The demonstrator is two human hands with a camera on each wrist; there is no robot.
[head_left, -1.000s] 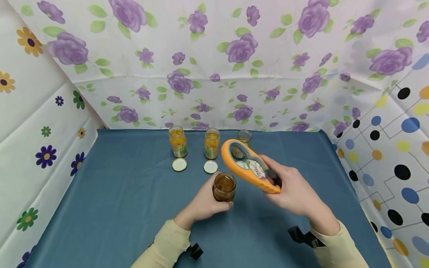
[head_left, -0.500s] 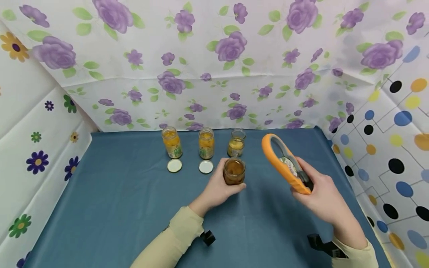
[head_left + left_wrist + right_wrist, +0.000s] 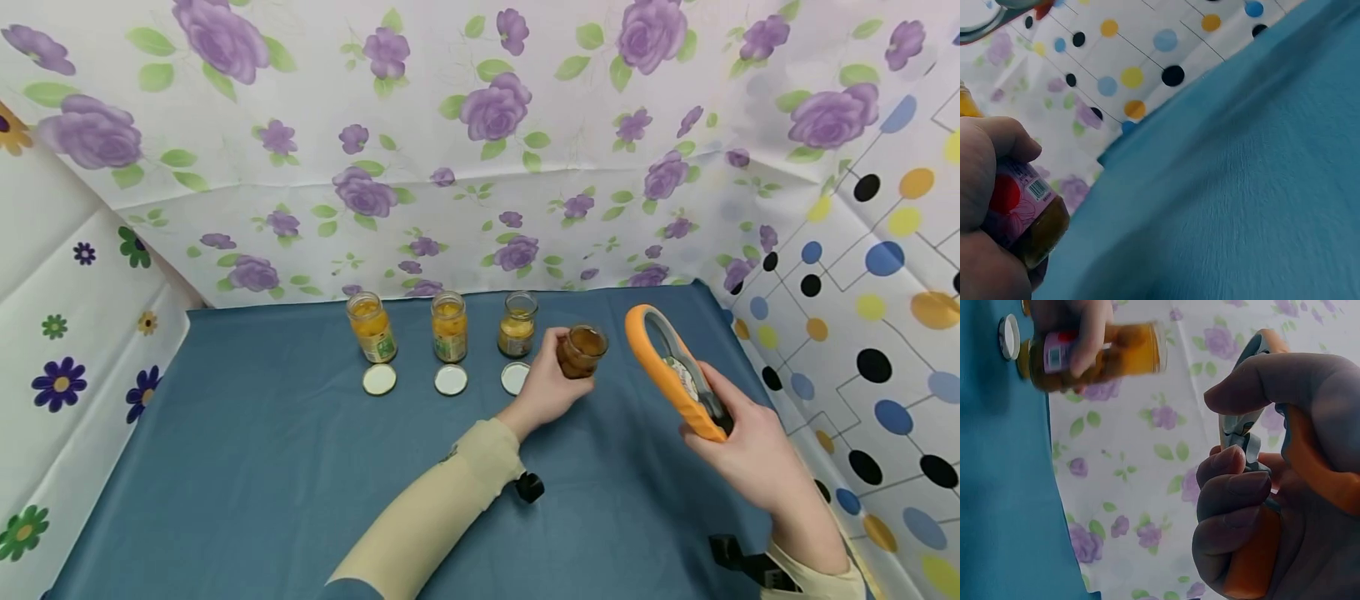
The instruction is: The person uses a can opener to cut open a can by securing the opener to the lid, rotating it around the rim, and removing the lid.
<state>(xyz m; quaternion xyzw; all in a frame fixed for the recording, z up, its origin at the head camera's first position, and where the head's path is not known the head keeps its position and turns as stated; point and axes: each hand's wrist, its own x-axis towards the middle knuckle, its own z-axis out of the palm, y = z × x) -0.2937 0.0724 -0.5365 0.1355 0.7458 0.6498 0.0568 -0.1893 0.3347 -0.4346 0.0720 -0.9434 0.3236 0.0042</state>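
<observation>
My left hand [image 3: 549, 382] grips an uncapped glass jar [image 3: 582, 350] of brown contents, held above the cloth. A pink label with a barcode shows on this jar [image 3: 1041, 194] in the left wrist view. My right hand [image 3: 759, 454] holds an orange and grey jar opener [image 3: 658, 377] by its handle end, raised at the right, apart from the jar. A printed lid [image 3: 684, 378] sits inside the opener's loop. In the right wrist view, the fingers [image 3: 1235, 487] curl round the opener's handles.
Three uncapped jars with yellow-orange contents, left [image 3: 372, 327], middle [image 3: 449, 327] and right [image 3: 517, 325], stand along the back. A lid lies before each: left [image 3: 379, 379], middle [image 3: 451, 380], right [image 3: 514, 377]. Patterned sheets border the blue cloth [image 3: 262, 467].
My left hand has carried the jar rightward and slightly away from me, past the back right jar. The right hand has moved right with the opener and lid, away from the jar. The camera view has shifted.
</observation>
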